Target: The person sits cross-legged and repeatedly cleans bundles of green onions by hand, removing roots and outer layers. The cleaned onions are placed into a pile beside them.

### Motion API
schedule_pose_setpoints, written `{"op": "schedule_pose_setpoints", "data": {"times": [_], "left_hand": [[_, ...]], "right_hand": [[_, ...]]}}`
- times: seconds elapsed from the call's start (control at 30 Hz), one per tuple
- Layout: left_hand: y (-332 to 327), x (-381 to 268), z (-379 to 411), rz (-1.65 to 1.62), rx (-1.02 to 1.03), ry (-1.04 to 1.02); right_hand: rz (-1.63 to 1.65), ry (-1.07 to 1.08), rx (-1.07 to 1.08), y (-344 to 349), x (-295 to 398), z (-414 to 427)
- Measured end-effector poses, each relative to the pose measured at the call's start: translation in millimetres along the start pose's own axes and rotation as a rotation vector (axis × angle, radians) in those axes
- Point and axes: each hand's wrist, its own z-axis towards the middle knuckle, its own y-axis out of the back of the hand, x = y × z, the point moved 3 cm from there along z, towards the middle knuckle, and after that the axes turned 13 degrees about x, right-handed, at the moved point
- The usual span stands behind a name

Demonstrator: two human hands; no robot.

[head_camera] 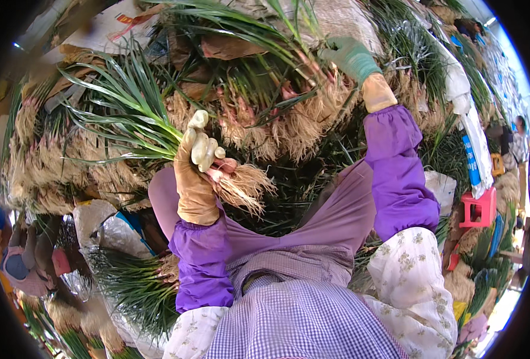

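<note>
My left hand (pixel 197 150), in a pale, stained glove, is closed around a small bunch of spring onions (pixel 157 123). Their green leaves fan out to the upper left, and the pinkish bulbs (pixel 223 168) and stringy roots (pixel 249 186) stick out on the right. My right hand (pixel 350 56), in a green glove, reaches forward to the stalks of a heap of spring onions (pixel 287 121). Its fingers touch stalks there, but their tips are partly hidden, so a firm grip cannot be made out. Bulbs and roots in this heap face me.
Further rooted bunches (pixel 81 166) lie to the left, and another leafy bundle (pixel 135 287) is by my left elbow. Loose green leaves (pixel 300 188) cover the ground between my knees. On the right are a white plastic sack (pixel 471 143) and a red stool (pixel 479 208). Other people are farther off.
</note>
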Motion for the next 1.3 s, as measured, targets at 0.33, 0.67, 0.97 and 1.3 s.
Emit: {"op": "schedule_pose_setpoints", "data": {"times": [0.33, 0.67, 0.97, 1.3], "left_hand": [[-19, 67, -6, 0.125, 0.0, 0.233], [-1, 108, 0, 0.174, -0.126, 0.342], [-3, 106, -28, -0.142, 0.132, 0.335], [7, 98, -44, -0.168, 0.111, 0.31]], "right_hand": [[1.473, 0.256, 0.227, -62, 35, -91], [0.537, 0.271, -0.389, -116, 77, -126], [0.344, -0.157, -0.576, -90, -15, -101], [0.287, -0.429, -0.275, -83, -41, -155]]}}
